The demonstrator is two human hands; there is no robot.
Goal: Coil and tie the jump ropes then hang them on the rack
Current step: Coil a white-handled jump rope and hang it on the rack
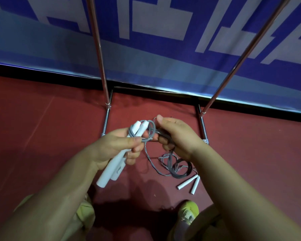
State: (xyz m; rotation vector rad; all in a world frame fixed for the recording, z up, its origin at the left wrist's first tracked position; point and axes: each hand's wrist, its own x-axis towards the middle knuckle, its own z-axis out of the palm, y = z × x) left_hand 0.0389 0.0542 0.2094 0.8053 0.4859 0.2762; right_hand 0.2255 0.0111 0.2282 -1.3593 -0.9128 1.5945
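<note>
Both forearms framed a yellow shoe (189, 212); left hand (118, 145) gripped white handles (111, 168), right hand (177, 136) pinched grey cord (151, 131). Another rope (179, 168) lay between the rack (202, 126) feet.

A dark red floor (42, 119) fills the near part. At the far side hangs a blue and white banner (146, 40). A yellow-green shoe (189, 213) stands near, right.

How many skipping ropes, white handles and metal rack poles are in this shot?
Jump ropes: 2, the held rope and the floor rope
White handles: 4, held handles in the left hand, floor handles
Upright rack poles: 2, left pole, right pole
Total: 8
</note>
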